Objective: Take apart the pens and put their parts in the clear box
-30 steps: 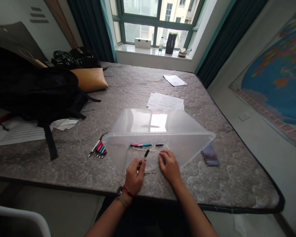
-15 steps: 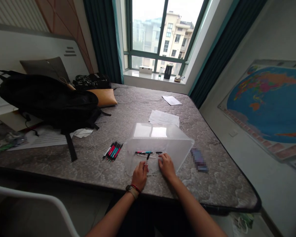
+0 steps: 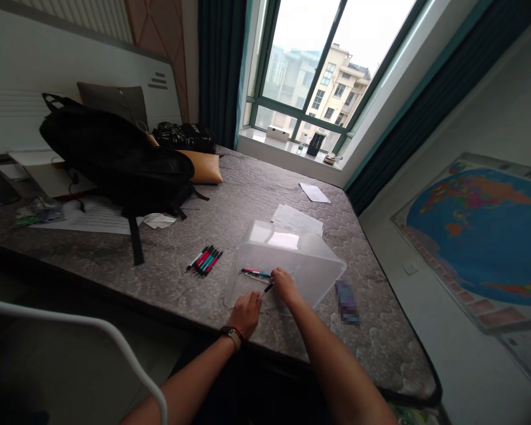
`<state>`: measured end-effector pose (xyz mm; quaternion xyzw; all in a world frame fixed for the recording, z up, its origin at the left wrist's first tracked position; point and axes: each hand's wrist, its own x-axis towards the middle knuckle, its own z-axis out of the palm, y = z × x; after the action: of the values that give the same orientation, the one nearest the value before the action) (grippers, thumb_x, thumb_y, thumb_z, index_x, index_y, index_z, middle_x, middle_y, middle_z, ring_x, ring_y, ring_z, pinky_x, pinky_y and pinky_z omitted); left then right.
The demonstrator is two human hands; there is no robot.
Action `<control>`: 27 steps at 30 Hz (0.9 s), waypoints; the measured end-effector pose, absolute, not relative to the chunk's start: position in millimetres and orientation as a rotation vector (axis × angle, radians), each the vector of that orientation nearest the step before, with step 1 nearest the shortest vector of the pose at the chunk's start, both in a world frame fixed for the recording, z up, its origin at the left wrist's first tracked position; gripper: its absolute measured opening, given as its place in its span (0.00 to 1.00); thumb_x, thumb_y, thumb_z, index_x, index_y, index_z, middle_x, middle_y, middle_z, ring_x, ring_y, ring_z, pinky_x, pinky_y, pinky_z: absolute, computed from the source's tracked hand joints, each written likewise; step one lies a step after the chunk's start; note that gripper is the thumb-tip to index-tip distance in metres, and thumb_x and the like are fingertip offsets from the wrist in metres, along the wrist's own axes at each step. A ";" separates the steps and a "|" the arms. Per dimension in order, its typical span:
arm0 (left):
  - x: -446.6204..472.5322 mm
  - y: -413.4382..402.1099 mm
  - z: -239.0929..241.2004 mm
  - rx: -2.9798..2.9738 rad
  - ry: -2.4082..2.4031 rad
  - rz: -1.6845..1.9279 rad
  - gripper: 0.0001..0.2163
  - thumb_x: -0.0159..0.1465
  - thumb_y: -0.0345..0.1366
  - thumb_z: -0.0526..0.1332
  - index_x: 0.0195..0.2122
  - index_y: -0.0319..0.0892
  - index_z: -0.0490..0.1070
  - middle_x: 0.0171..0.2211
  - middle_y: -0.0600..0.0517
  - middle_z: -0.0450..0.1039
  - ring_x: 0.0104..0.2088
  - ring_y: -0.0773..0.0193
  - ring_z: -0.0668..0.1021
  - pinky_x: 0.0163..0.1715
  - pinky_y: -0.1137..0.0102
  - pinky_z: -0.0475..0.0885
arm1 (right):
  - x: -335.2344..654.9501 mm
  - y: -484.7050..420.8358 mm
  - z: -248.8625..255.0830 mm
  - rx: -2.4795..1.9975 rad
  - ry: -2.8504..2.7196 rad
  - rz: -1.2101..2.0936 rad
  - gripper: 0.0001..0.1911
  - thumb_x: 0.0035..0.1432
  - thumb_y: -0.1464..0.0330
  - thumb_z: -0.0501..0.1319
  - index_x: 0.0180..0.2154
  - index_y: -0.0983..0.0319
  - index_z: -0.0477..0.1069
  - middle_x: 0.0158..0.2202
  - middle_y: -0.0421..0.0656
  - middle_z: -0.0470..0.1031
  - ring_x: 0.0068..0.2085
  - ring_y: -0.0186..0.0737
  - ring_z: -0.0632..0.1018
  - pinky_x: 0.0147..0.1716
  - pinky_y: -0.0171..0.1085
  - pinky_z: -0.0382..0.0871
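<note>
My left hand [image 3: 246,314], at the front of a clear plastic box [image 3: 312,270] lying on its side, is closed around a pen with a dark upper part [image 3: 268,288]. The pen tilts up to the right. My right hand [image 3: 285,285] is at the box opening, its fingers pinched around a small black pen part [image 3: 273,274], mostly hidden by the fingers. Its fingertips are close to the upper end of the pen. Inside the box, beyond my hands, lie a red, white and blue pen [image 3: 255,273] and thin silvery pieces [image 3: 259,279].
Several pens [image 3: 205,261] lie side by side left of the box, on a patterned mattress [image 3: 168,277]. A blurred phone-like object [image 3: 347,302] is on the right. Papers [image 3: 297,218] lie behind the box. A black backpack [image 3: 110,162] stands at the left, a white chair frame [image 3: 110,333] nearer.
My right hand has moved left to the pen in my left hand. The black part beside its fingers no longer lies in the box. The view has tilted and shifted.
</note>
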<state>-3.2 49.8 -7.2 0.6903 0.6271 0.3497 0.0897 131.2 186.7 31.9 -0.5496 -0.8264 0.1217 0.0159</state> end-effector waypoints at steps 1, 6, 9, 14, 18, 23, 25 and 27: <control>-3.0 49.4 -6.1 2.066 1.868 1.025 0.10 0.70 0.33 0.47 0.45 0.41 0.66 0.33 0.47 0.73 0.36 0.58 0.76 0.39 0.62 0.67 | 131.8 186.5 32.9 -1.707 -2.567 0.379 0.09 0.63 0.73 0.56 0.42 0.60 0.74 0.42 0.45 0.75 0.42 0.38 0.75 0.40 0.32 0.62; -0.7 48.7 -3.3 2.106 1.892 0.959 0.12 0.71 0.34 0.44 0.45 0.41 0.67 0.33 0.47 0.72 0.36 0.57 0.75 0.39 0.62 0.66 | 145.5 176.9 34.3 -1.783 -2.400 0.272 0.10 0.64 0.74 0.52 0.43 0.61 0.71 0.45 0.47 0.73 0.44 0.41 0.74 0.40 0.34 0.63; 1.1 49.8 -4.2 2.123 1.901 0.911 0.13 0.71 0.35 0.44 0.44 0.42 0.67 0.33 0.48 0.72 0.36 0.58 0.74 0.40 0.62 0.65 | 156.6 170.6 30.5 -1.845 -2.258 0.220 0.11 0.63 0.75 0.52 0.44 0.61 0.69 0.46 0.50 0.72 0.47 0.45 0.74 0.43 0.35 0.63; 3.0 52.3 -5.7 2.122 1.922 0.854 0.13 0.71 0.34 0.43 0.43 0.42 0.67 0.33 0.48 0.73 0.36 0.58 0.74 0.39 0.62 0.63 | 159.6 168.9 22.8 -1.864 -2.141 0.277 0.10 0.62 0.74 0.53 0.43 0.60 0.69 0.46 0.49 0.72 0.46 0.44 0.75 0.44 0.34 0.65; 3.5 53.5 -3.1 2.141 1.931 0.824 0.13 0.71 0.35 0.43 0.41 0.42 0.67 0.33 0.48 0.72 0.35 0.58 0.73 0.39 0.62 0.63 | 156.8 173.4 22.1 -1.875 -2.126 0.340 0.08 0.61 0.73 0.55 0.42 0.60 0.70 0.45 0.49 0.72 0.43 0.43 0.76 0.41 0.34 0.66; 3.5 54.1 2.0 2.167 1.914 0.811 0.13 0.71 0.34 0.44 0.38 0.43 0.67 0.33 0.49 0.71 0.36 0.57 0.73 0.39 0.62 0.62 | 160.1 180.5 24.6 -1.865 -2.171 0.428 0.08 0.60 0.74 0.58 0.41 0.60 0.71 0.44 0.46 0.72 0.41 0.40 0.77 0.39 0.32 0.65; 3.8 54.6 2.8 2.171 1.914 0.796 0.13 0.71 0.34 0.44 0.37 0.43 0.68 0.33 0.49 0.71 0.36 0.57 0.73 0.39 0.62 0.62 | 161.8 182.6 25.5 -1.854 -2.190 0.460 0.09 0.59 0.74 0.59 0.42 0.60 0.71 0.45 0.45 0.71 0.41 0.38 0.77 0.38 0.31 0.64; 4.1 55.2 2.6 2.178 1.912 0.779 0.14 0.71 0.34 0.44 0.37 0.43 0.68 0.33 0.49 0.71 0.36 0.58 0.73 0.39 0.62 0.62 | 162.9 183.7 26.5 -1.850 -2.202 0.483 0.10 0.59 0.74 0.59 0.43 0.59 0.72 0.45 0.44 0.71 0.40 0.37 0.76 0.38 0.31 0.63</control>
<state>4.1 55.2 2.6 0.7239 0.6356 0.2589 0.0700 162.9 183.7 26.5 -0.6303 -0.7503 0.1645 0.1124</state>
